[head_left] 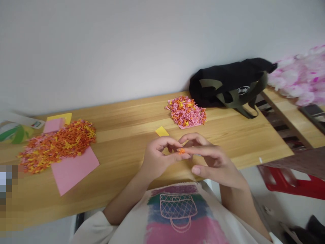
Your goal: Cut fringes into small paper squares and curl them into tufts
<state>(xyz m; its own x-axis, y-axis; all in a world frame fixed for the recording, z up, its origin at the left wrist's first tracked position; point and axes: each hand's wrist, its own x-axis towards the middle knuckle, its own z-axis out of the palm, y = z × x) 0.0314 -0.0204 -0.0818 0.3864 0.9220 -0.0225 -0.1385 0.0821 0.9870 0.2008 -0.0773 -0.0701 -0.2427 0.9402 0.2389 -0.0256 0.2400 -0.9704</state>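
My left hand (pixel 159 154) pinches a small orange crinkled piece (pixel 181 150) between its thumb and fingertips, just over the front edge of the table. My right hand (pixel 215 159) reaches in from the other side. Its index fingertip meets the orange piece, and its thumb is held well apart below. Beyond my hands lies a small yellow paper square (pixel 161 131). A mound of tiny pink, orange and yellow pieces (pixel 187 111) sits behind it on pink paper. To the left spreads a larger, mostly orange and yellow heap (pixel 63 144).
A pink sheet (pixel 76 171) lies partly under the left heap, with a pink pad (pixel 53 125) behind. At the back right of the wooden table (pixel 127 118) rests a black bag (pixel 228 83). Pink-white petals (pixel 302 78) and a red stool (pixel 286 183) are farther right.
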